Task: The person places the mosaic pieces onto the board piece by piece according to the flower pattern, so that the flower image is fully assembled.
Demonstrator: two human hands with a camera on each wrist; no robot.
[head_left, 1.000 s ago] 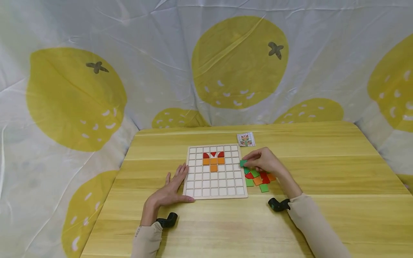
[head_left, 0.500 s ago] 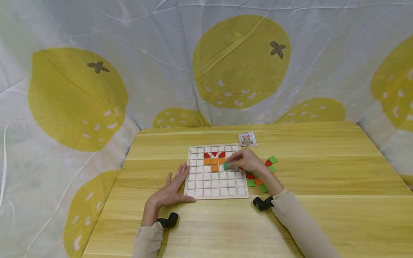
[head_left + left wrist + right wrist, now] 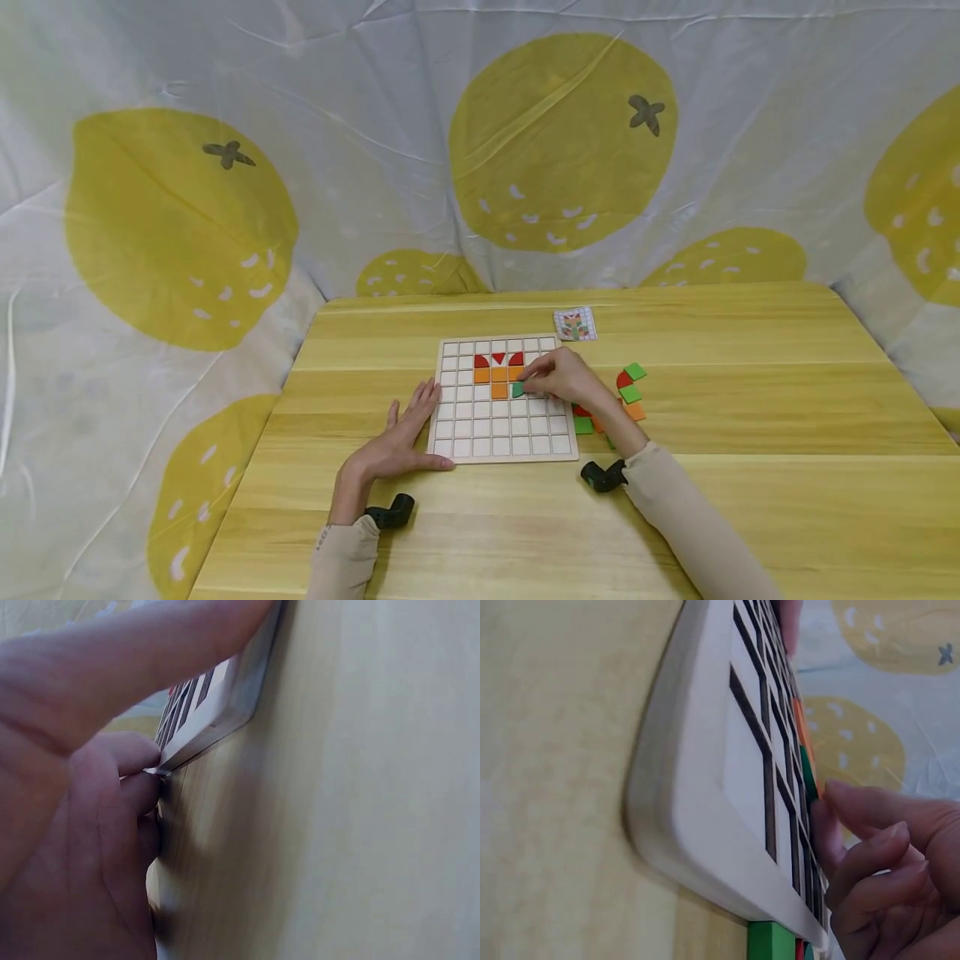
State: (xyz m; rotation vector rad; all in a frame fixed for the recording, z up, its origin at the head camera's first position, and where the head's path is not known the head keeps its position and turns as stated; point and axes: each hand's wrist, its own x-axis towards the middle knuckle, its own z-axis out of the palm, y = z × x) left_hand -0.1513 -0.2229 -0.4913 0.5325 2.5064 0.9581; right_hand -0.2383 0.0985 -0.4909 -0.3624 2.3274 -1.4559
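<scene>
room along board's [image 3: 490, 430] near side; loose tiles [image 3: 631, 393] obstruct right.

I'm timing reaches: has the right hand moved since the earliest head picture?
Yes, leftward in the head view: the right hand was at the right edge of the grid board and now reaches over it.

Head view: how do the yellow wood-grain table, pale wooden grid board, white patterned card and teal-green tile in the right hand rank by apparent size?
1. Yellow wood-grain table
2. Pale wooden grid board
3. White patterned card
4. Teal-green tile, partly hidden by the right hand
</scene>
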